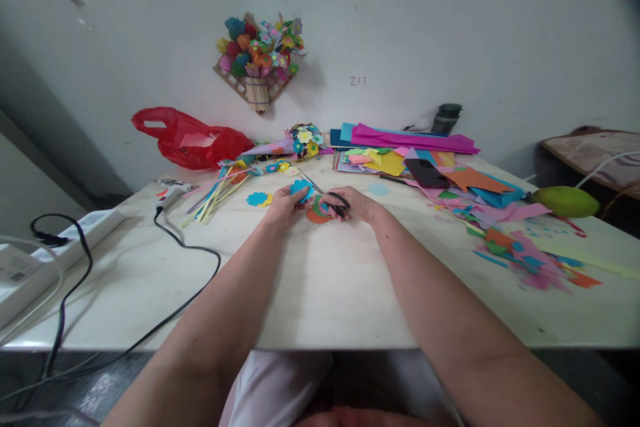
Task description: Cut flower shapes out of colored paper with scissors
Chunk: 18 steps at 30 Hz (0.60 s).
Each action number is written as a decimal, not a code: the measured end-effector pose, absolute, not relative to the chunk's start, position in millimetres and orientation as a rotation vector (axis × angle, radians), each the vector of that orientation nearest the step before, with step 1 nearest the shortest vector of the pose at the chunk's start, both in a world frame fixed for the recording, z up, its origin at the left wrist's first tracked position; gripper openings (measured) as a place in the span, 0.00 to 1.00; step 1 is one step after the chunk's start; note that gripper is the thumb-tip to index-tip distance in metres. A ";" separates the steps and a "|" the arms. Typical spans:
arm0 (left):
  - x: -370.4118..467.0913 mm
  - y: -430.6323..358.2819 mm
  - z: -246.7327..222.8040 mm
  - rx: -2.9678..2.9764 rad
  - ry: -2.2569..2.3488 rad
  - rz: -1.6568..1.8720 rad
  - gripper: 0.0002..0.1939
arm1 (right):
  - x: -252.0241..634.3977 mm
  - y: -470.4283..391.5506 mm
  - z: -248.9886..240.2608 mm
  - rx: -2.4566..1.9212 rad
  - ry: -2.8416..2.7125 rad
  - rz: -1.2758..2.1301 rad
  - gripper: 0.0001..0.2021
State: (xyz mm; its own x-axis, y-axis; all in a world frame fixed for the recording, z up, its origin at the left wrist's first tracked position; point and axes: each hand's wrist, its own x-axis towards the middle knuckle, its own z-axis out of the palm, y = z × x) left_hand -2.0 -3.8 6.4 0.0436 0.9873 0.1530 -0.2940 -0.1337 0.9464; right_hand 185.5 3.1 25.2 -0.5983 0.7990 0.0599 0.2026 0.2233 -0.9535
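Observation:
My left hand [285, 205] pinches a blue paper flower [301, 190] with a scalloped edge, above the middle of the table. My right hand [353, 203] is closed round the black handles of a pair of scissors [340, 200]. The thin blades point up and left, close to the blue flower; whether they touch it I cannot tell. Beneath my hands lie round paper pieces, among them an orange disc [317, 215], partly covered by my fingers. Just left of my left hand rest another blue paper flower [257, 199] and a yellow one [269, 201].
Paper strips [215, 197] and a red plastic bag [193, 140] lie back left. A hot glue gun [173, 195] trails a black cord. Coloured paper sheets, a phone [427, 173] and paper scraps [530, 260] cover the right side. A paper bouquet [305, 140] lies by the wall.

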 end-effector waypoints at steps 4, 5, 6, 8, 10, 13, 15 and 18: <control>-2.8 -4.6 7.9 1.119 0.892 1.390 0.13 | 186.7 2.8 26.3 -0.904 -1.967 1.372 0.16; -3.0 -4.9 8.1 1.110 0.889 1.388 0.14 | 186.9 2.7 26.7 -0.908 -1.975 1.365 0.16; -3.0 -5.2 8.3 1.100 0.884 1.387 0.14 | 186.9 2.7 27.0 -0.914 -1.980 1.360 0.16; -2.9 -5.8 8.4 1.081 0.871 1.383 0.13 | 186.8 3.1 27.0 -0.936 -1.987 1.350 0.16; -2.4 -6.2 8.4 1.067 0.858 1.386 0.13 | 186.6 4.0 26.5 -0.956 -1.996 1.342 0.16; -1.3 -6.4 8.4 1.059 0.832 1.393 0.12 | 186.6 5.4 25.5 -0.953 -2.020 1.333 0.15; -0.8 -6.3 8.5 1.063 0.814 1.396 0.13 | 186.8 5.8 25.1 -0.945 -2.027 1.329 0.15; -0.6 -6.0 8.4 1.068 0.800 1.403 0.13 | 187.3 5.5 25.3 -0.937 -2.029 1.317 0.16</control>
State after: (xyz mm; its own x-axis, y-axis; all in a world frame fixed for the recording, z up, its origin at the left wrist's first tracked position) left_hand -0.6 -6.0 8.4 0.0558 0.9861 0.1565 -0.3677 -0.1255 0.9215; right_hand 187.3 5.5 25.3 -0.6119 0.7881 0.0668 0.2597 0.2799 -0.9242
